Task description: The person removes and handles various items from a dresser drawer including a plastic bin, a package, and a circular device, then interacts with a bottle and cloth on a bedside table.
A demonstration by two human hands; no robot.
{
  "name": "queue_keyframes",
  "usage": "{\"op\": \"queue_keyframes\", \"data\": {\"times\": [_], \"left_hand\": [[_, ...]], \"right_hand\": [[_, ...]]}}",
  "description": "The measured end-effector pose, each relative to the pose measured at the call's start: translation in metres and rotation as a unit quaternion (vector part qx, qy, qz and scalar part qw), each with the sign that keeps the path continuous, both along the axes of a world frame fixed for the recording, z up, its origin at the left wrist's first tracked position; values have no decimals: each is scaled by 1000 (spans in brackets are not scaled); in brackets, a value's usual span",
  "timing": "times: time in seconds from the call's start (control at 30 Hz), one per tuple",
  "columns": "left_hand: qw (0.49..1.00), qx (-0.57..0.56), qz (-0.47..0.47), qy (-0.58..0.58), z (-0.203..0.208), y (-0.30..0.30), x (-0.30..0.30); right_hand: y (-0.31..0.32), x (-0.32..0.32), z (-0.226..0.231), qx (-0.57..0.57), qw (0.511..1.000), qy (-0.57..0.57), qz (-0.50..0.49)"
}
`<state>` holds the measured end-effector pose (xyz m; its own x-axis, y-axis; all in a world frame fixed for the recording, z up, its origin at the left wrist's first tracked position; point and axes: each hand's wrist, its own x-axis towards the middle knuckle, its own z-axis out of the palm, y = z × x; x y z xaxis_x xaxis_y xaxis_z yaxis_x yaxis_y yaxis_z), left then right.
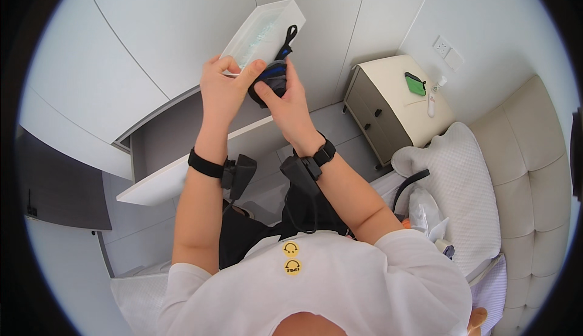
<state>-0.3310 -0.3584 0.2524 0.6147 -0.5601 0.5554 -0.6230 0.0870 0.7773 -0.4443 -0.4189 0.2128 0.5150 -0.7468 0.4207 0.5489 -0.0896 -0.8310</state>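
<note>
My left hand [220, 90] grips the near end of a white open box [291, 15], its thumb reaching across to the top of a dark pouch. Inside the box lies something clear and pale teal, too indistinct to name. My right hand [290, 104] is wrapped around the small dark grey and black pouch [278, 74] with blue trim, thumb pressed on its face. A black strap loop [291, 34] sticks up from the pouch against the box wall. Both hands are close together above an open drawer [173, 128].
The drawer's white front panel [155, 184] juts out below my forearms. White cabinet doors [182, 26] rise ahead. To the right stands a nightstand [398, 93] bearing a green item [415, 86] and a small bottle [439, 83]. A bed with a white pillow [461, 184] is nearer.
</note>
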Motion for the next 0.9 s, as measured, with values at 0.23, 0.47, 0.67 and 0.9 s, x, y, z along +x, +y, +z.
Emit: {"op": "queue_keyframes", "data": {"times": [0.23,0.47,0.67,0.9], "left_hand": [[977,-36,-84,191,18,21,15],[989,-61,-76,110,20,48,28],[995,-4,-96,33,22,65,27],[987,-2,-156,31,33,80,29]], "right_hand": [[-14,-1,-15,-259,949,175,-43],[-71,-28,7,-171,966,45,-189],[-68,-43,38,-312,944,45,-101],[-58,-49,44,-208,977,8,50]]}}
